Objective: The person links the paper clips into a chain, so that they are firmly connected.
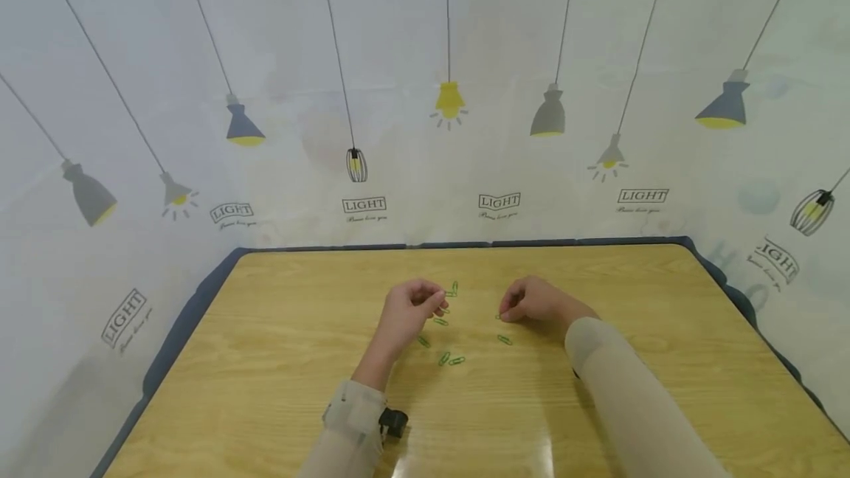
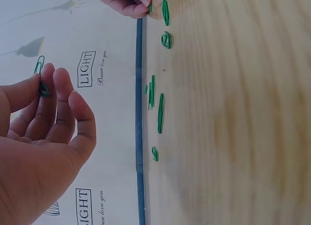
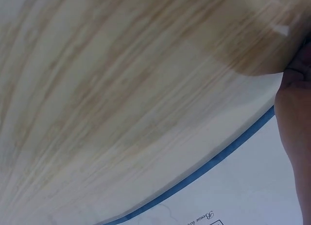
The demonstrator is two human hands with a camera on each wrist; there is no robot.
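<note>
My left hand [image 1: 413,308] is raised over the middle of the wooden table, pinching a green paper clip [image 2: 40,64] between thumb and forefinger. More green wire [image 2: 44,90] shows below the thumb; whether it is a second clip hooked on is unclear. To the right, my right hand [image 1: 534,299] is low over the tabletop, with a green paper clip [image 1: 498,317] at its fingertips. Several loose green paper clips lie between and in front of the hands, among them one near the right hand [image 1: 505,339] and a close pair, including this clip [image 1: 456,361].
The wooden table [image 1: 265,389] has a dark blue edge [image 1: 531,243] along its back and sides. Behind it hangs a pale wall covering [image 1: 398,35] printed with lamps. A small black device [image 1: 394,423] sits at the left wrist. The right wrist view shows mostly bare tabletop.
</note>
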